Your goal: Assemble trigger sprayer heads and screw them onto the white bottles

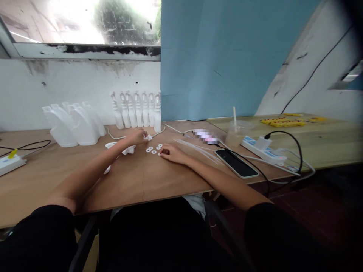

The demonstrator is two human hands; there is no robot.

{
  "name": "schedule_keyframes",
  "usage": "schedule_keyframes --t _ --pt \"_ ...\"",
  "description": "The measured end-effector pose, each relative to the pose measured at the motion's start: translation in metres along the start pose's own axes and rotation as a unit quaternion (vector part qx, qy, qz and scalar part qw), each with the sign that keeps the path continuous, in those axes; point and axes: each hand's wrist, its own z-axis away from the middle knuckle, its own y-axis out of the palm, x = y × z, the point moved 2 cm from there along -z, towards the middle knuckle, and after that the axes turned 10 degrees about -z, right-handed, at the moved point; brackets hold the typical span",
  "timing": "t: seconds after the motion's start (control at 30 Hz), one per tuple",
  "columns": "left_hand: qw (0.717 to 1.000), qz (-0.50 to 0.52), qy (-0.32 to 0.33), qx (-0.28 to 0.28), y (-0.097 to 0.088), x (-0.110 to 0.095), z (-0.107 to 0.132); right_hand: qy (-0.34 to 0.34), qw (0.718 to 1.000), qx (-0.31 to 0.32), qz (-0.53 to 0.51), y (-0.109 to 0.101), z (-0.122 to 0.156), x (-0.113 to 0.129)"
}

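Note:
My left hand (138, 136) is closed around a white plastic spray head (148, 138), only partly visible beyond the fingers. Beside that forearm lie more white spray heads (129, 150), some hidden under the arm. Several flat white washers (154, 152) are scattered on the brown tabletop between my hands. Right of them, my right hand (172, 153) rests low on the table, thumb and forefinger pinched together at a white washer (160, 154). Thin clear tubes (198, 150) lie just beyond my right hand.
Translucent bottles without heads (82, 126) stand at back left, near a row of white spray bottles (137, 110). On the right are a phone (236, 163), a lidded cup with straw (235, 134), a power strip (263, 150) and loose cables. Another power strip (11, 163) lies far left.

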Motion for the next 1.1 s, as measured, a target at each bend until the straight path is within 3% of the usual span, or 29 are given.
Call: schedule_keyframes --t 0.07,0.17,0.3,0.4,0.53,0.73,0.9,1.1 --pt "0.998 0.036 -0.007 -0.048 -0.005 0.0 0.012 0.001 1.0 0.001 -0.012 0.0 0.0 0.001" --pt "0.981 0.169 -0.009 -0.098 -0.007 -0.01 0.041 0.024 0.998 -0.006 -0.051 0.002 -0.001 -0.003" --pt "0.939 0.341 0.03 -0.038 0.007 -0.038 0.083 0.093 0.984 -0.04 -0.15 0.003 -0.004 -0.012" --pt "0.921 0.383 0.067 0.003 0.02 -0.052 0.102 0.109 0.978 -0.052 -0.169 0.002 -0.004 -0.016" --pt "0.918 0.387 0.091 -0.004 0.03 -0.052 0.104 0.086 0.984 -0.046 -0.147 0.001 -0.001 -0.007" --pt "0.909 0.406 0.089 -0.022 0.038 -0.046 0.101 -0.059 0.991 -0.072 -0.098 -0.001 0.004 0.032" --pt "0.915 0.393 0.089 -0.036 0.04 -0.047 0.101 -0.148 0.987 0.024 -0.06 0.003 0.008 0.043" --pt "0.917 0.385 0.096 -0.043 0.037 -0.049 0.103 -0.148 0.988 0.045 -0.029 0.004 0.011 0.041"
